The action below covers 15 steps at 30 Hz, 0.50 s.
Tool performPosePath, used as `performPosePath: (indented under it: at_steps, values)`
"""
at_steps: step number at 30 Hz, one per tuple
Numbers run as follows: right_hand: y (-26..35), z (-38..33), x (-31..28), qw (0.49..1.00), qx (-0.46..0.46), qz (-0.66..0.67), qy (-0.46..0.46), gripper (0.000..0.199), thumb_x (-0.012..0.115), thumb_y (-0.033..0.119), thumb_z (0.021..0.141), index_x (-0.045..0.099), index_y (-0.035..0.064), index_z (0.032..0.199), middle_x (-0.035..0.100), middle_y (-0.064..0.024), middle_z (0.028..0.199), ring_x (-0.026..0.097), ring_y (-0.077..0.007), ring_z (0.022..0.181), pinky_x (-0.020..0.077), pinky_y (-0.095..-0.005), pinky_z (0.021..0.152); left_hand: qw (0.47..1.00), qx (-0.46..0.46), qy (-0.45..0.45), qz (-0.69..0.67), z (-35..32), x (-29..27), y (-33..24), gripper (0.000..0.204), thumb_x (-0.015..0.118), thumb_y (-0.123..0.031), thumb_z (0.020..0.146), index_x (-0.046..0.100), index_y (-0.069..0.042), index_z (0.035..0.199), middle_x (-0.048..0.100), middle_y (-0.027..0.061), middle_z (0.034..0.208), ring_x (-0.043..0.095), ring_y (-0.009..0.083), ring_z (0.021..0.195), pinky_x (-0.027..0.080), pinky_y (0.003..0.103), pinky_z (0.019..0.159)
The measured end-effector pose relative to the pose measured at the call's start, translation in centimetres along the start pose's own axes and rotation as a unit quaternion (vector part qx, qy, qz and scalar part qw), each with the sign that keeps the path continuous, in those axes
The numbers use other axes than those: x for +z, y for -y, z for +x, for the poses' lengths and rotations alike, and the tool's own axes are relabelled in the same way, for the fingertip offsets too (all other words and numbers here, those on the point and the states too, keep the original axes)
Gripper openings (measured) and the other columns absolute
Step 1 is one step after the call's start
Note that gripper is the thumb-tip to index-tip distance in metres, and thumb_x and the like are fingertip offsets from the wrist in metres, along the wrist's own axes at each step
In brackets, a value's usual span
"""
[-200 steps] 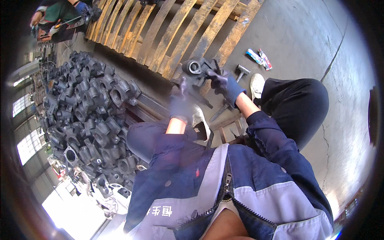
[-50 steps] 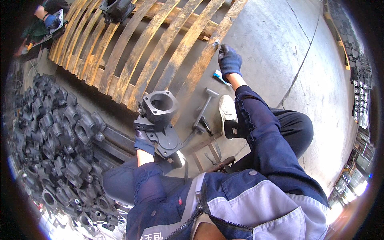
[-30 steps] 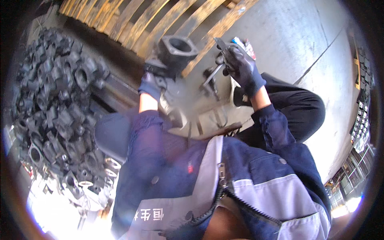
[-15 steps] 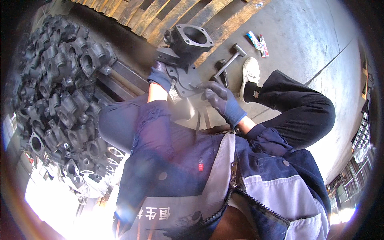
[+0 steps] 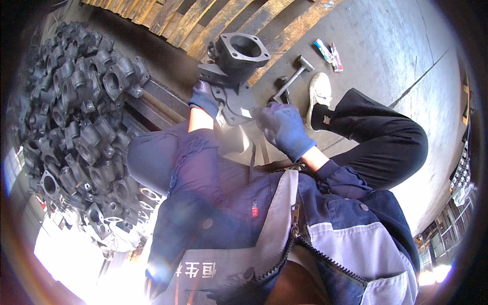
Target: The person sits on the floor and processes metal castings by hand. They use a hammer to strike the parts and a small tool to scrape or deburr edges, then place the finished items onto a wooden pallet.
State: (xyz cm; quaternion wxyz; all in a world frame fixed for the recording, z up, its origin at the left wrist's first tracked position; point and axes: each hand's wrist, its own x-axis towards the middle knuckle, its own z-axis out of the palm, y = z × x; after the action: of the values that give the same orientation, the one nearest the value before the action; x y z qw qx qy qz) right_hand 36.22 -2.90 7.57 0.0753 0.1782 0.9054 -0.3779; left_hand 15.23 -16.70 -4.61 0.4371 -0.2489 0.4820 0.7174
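Note:
A dark grey metal casting (image 5: pixel 231 68) stands in front of me, with a round bore inside a square, bolt-holed flange at its top. Below that bore, a flat plate with holes (image 5: pixel 233 105) slopes toward me; I cannot tell whether it is one piece with the casting. My left hand (image 5: pixel 204 96), in a dark glove, grips the casting's lower left side, its fingertips hidden by the metal. At the plate's right edge is my gloved right hand (image 5: pixel 287 129), its fingers curled together and somewhat blurred. What they pinch is too small and blurred to name.
A large heap of similar castings (image 5: pixel 76 132) rises on the left beside a metal rail (image 5: pixel 157 104). Slatted wooden pallets (image 5: pixel 203 20) lie ahead. A hammer (image 5: pixel 295 79) rests near my white shoe (image 5: pixel 320 91), with crumpled wrappers (image 5: pixel 328 55) beyond.
My right hand has turned, its back now facing up more, and its fingers have curled in at the plate's edge. The left hand and the casting have hardly moved.

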Motion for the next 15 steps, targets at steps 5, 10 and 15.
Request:
performPosePath:
  at_steps: [5,10,15]
  values:
    - [-0.3,0.3,-0.2,1.000,0.001,-0.005,0.017,0.029,0.064,0.010,0.072,0.067,0.0182,0.100,0.063,-0.0106,0.079,0.063,-0.0317,0.076,0.0470,-0.0424,0.067,1.000,0.003,-0.003,0.005,-0.2,0.0,0.0,0.061,0.053,-0.053,0.088,0.058,0.000,0.118,0.064,0.0175,0.112,0.062,0.0273,0.100,0.049,0.039,0.087]
    - [-1.2,-0.6,0.7,0.996,-0.023,0.070,-0.055,0.035,0.065,0.010,0.072,0.065,0.0188,0.106,0.063,-0.0111,0.080,0.063,-0.0318,0.076,0.0467,-0.0427,0.067,1.000,0.001,-0.002,0.005,0.0,0.1,0.1,0.061,0.054,-0.053,0.087,0.058,0.001,0.117,0.065,0.0177,0.111,0.063,0.0276,0.100,0.049,0.039,0.087]
    - [-0.7,0.0,0.5,0.999,-0.028,0.014,-0.029,0.034,0.064,0.013,0.075,0.064,0.0189,0.108,0.062,-0.0112,0.080,0.063,-0.0317,0.076,0.0462,-0.0427,0.068,1.000,0.002,-0.004,0.003,0.0,0.0,0.2,0.061,0.055,-0.052,0.087,0.059,0.001,0.116,0.065,0.0180,0.111,0.063,0.0279,0.099,0.050,0.039,0.086]
